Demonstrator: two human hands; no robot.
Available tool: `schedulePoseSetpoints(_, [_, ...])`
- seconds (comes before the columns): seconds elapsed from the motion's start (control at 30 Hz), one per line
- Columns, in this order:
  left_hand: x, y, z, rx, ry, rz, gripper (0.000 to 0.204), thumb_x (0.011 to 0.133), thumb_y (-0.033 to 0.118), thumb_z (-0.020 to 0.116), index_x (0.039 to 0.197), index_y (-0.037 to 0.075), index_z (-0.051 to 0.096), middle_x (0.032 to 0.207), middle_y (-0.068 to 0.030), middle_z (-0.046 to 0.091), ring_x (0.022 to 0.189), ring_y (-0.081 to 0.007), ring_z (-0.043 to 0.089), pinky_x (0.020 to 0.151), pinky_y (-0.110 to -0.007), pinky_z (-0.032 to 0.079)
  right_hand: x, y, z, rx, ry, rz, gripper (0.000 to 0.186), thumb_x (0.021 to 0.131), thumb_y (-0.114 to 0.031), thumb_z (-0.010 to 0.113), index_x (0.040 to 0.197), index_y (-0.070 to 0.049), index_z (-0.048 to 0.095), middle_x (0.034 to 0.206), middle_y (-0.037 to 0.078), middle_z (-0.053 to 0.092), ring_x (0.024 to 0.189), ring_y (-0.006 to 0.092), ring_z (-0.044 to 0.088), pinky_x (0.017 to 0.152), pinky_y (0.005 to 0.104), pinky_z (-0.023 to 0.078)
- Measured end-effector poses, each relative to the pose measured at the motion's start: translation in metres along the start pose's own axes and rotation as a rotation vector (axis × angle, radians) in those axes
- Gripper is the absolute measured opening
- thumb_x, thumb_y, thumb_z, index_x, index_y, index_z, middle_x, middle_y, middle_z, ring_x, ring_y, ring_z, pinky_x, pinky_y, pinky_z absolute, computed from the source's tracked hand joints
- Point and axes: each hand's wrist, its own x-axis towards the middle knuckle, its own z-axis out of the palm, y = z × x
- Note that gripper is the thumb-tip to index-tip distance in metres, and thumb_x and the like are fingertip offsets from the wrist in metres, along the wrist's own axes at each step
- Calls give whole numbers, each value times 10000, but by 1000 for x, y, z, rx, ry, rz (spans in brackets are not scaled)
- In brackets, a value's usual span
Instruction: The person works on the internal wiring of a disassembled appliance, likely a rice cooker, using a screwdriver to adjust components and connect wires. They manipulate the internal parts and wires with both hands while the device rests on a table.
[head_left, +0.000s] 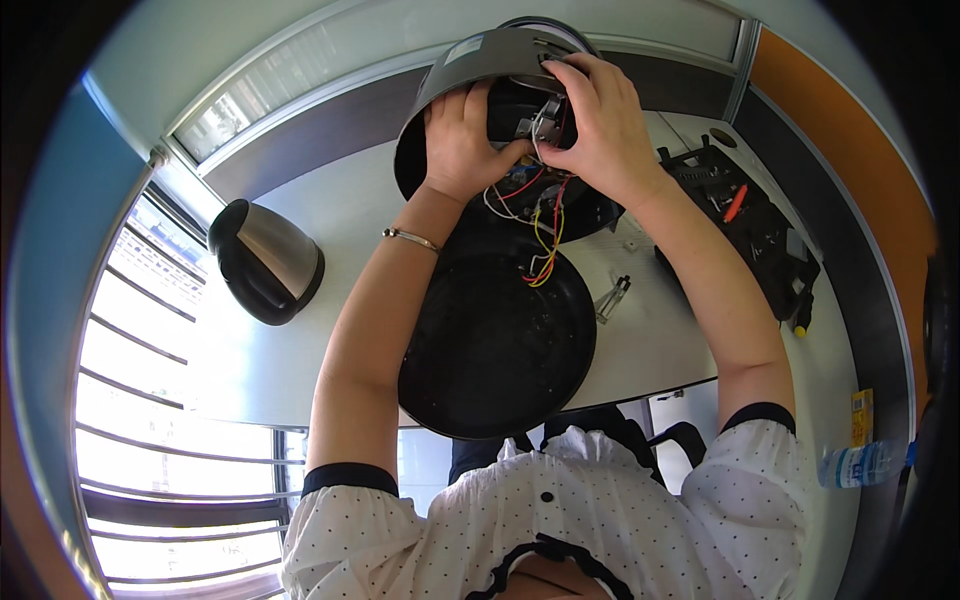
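Note:
A grey-brown round appliance housing [500, 55] is tipped up at the table's far side, its hollow underside towards me. My left hand [465, 145] reaches inside it, fingertips hidden behind the rim, thumb pointing at a metal bracket [545, 128] with a white wire. Bent over the housing's right wall, my right hand [605, 125] grips it, thumb inside by the bracket. Red, white and yellow wires [545, 235] hang from the inside down to a black round pan-like part [495, 345], which lies in front of the housing at the near table edge.
An electric kettle [265, 262] in steel and black lies at the left. On the right is a black tool case [755, 225] with a red-handled tool [736, 203]. A small metal piece [613, 298] lies beside the pan-like part. A plastic bottle [860, 465] is far right.

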Motion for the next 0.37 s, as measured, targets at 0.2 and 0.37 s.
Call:
schedulePoseSetpoints(0.2, [1, 0, -1, -7, -12, 0, 915, 528, 371, 851, 1294, 48, 468, 1215, -185, 513, 1120, -407, 477, 947, -514, 399, -1, 1, 1, 16, -5, -6, 799, 545, -148, 837, 1259, -75, 485, 1209, 133, 507, 1120, 338, 499, 962, 427, 418])
schedulePoseSetpoints(0.37, [3, 4, -5, -39, -48, -15, 945, 525, 399, 858, 1306, 49, 458, 1252, -190, 491, 1151, -401, 461, 963, -519, 388, -1, 3, 0, 26, -12, -1, 808, 544, -137, 832, 1267, -79, 477, 1212, 132, 508, 1117, 339, 501, 967, 428, 417])
